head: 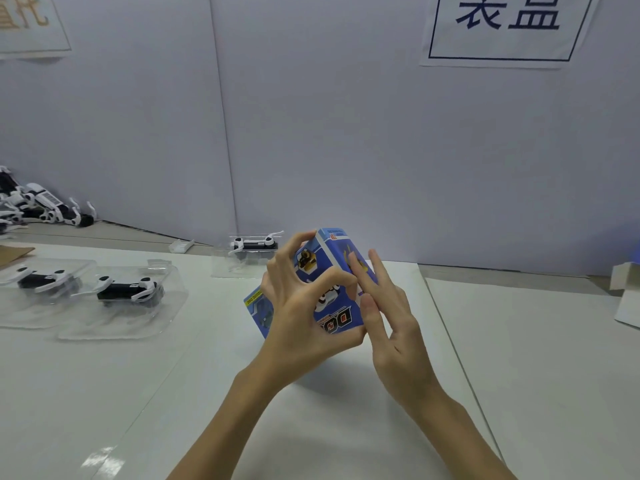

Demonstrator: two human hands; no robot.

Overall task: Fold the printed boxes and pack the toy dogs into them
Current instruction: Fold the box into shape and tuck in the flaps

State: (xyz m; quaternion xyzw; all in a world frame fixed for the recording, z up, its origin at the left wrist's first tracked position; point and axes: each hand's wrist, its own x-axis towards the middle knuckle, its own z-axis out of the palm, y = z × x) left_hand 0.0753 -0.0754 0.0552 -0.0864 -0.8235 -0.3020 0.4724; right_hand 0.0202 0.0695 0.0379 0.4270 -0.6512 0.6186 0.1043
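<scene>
Glossy printed card box (pixel 334 271), clear shiny plastic trays (pixel 166 306), smooth matt white tabletop (pixel 519 358).

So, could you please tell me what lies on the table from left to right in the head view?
Pile of loose toy dogs → leftmost tray with dog → second tray with dog → far tray with dog → printed box in both hands → white box.

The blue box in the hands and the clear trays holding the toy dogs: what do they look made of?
Blue box: looks like thin printed cardboard, slightly glossy, with crisp folded edges and colour graphics. The left hand grips it; the right hand presses its side with straight fingers.
Clear trays: apparently thin moulded transparent plastic, given the glare and the table showing through.
Toy dogs: probably hard plastic, black and white.
</scene>
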